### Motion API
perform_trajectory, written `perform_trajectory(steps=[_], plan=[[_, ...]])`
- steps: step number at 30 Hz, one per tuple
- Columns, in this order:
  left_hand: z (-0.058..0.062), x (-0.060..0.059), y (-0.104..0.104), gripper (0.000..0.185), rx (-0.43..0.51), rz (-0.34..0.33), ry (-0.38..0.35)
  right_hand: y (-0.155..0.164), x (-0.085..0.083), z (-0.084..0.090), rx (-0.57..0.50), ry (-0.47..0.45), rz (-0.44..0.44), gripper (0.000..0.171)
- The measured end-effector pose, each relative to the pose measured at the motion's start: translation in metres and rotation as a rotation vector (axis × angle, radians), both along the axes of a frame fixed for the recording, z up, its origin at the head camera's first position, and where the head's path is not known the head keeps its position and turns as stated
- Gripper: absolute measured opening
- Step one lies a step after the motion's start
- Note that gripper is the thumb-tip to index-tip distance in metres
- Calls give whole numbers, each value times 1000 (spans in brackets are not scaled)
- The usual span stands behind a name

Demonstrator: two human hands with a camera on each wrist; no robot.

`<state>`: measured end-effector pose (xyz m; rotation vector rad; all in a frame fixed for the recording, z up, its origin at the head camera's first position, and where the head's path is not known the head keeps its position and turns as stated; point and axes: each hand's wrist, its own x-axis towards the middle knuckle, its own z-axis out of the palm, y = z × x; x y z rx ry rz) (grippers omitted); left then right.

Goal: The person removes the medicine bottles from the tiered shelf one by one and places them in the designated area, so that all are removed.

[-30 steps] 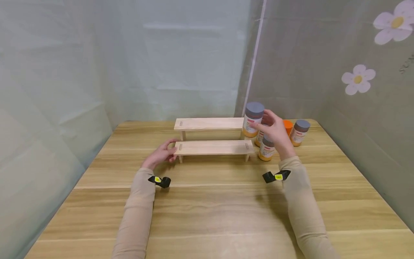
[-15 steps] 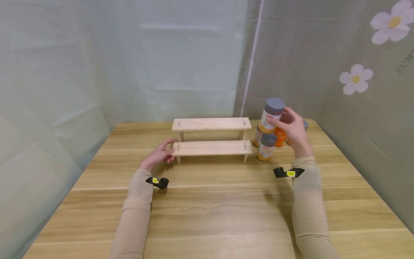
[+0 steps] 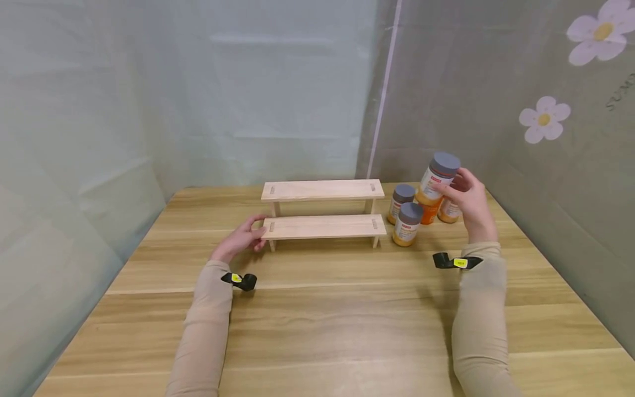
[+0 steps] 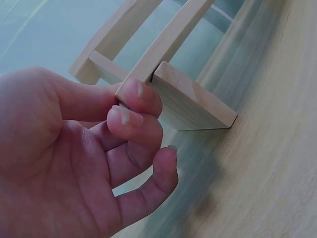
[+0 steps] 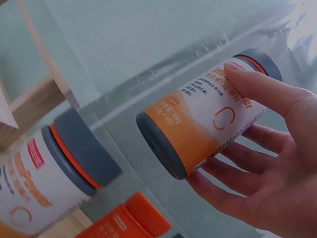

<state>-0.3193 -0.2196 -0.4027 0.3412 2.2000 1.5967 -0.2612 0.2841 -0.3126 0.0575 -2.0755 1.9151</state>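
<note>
In the head view, my left hand [image 3: 239, 240] pinches the left end of the lower board of a two-tier wooden shelf [image 3: 324, 226] between thumb and fingers. The left wrist view shows the fingertips at the board's corner [image 4: 143, 69], beside a leg. My right hand [image 3: 473, 208] grips a supplement bottle [image 3: 436, 181] with a grey lid and a white-and-orange label. It is held in the air, slightly tilted, right of the shelf. The right wrist view shows thumb on one side of the bottle [image 5: 203, 111], fingers on the other, its base touching nothing.
Two grey-lidded bottles, a rear one [image 3: 399, 207] and a front one [image 3: 407, 227], stand just right of the shelf. Behind the held bottle are an orange bottle [image 5: 143, 213] and another white-labelled bottle [image 3: 449, 212], partly hidden. Curtains surround the wooden table [image 3: 322, 331].
My right hand has carried the bottle rightward, away from the upper board's right end, to above the orange bottle. My left hand keeps its hold on the lower board.
</note>
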Motion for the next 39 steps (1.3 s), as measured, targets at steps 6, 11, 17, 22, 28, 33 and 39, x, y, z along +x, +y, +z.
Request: perform_trajectory(steps=[6, 11, 17, 22, 28, 33, 39], plan=[[-1, 0, 0, 54, -3, 3, 15, 11, 1, -7, 4, 18, 8, 38], [-2, -2, 0, 54, 0, 3, 24, 18, -1, -12, -26, -1, 38, 40], [-2, -1, 1, 54, 5, -2, 13, 24, -2, -17, -53, -31, 64, 44], [-1, 0, 1, 53, 0, 1, 12, 30, -2, -22, -30, -42, 97, 42], [0, 1, 1, 54, 8, 8, 8, 38, -4, -30, 197, -135, 123, 46], [0, 2, 0, 55, 6, 11, 0, 41, -7, -39, 313, -149, 168, 43], [-1, 1, -1, 55, 9, 9, -6, 45, -9, -45, 365, -176, 212, 48]])
